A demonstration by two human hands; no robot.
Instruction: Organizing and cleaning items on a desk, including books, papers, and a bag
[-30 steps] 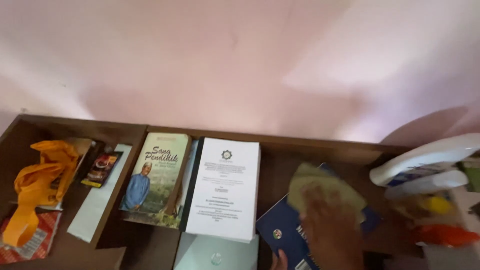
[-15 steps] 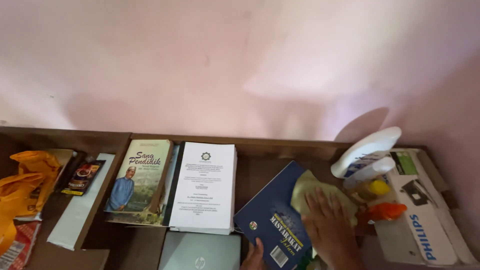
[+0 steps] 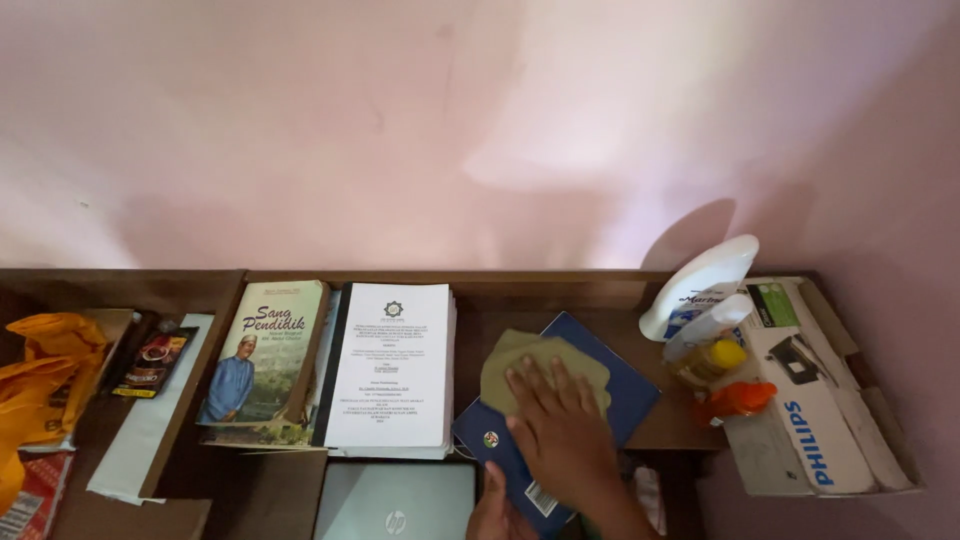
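My right hand lies flat, fingers spread, pressing an olive-green cloth onto the cover of a dark blue book. The book sits tilted on a brown wooden shelf top. My left hand grips the book's near edge at the bottom of the view, only thumb and part of the palm showing. Left of the blue book lies a thick white bound document, and beside that a book with a green cover showing a man.
A grey laptop lies below the white document. At right stand a white spray bottle, a yellow-capped bottle, an orange object and a white cardboard box. An orange bag and a dark sachet lie at left.
My right hand has slid the cloth leftward across the blue book's cover. The view has shifted, so the shelf's right end and the box show more fully.
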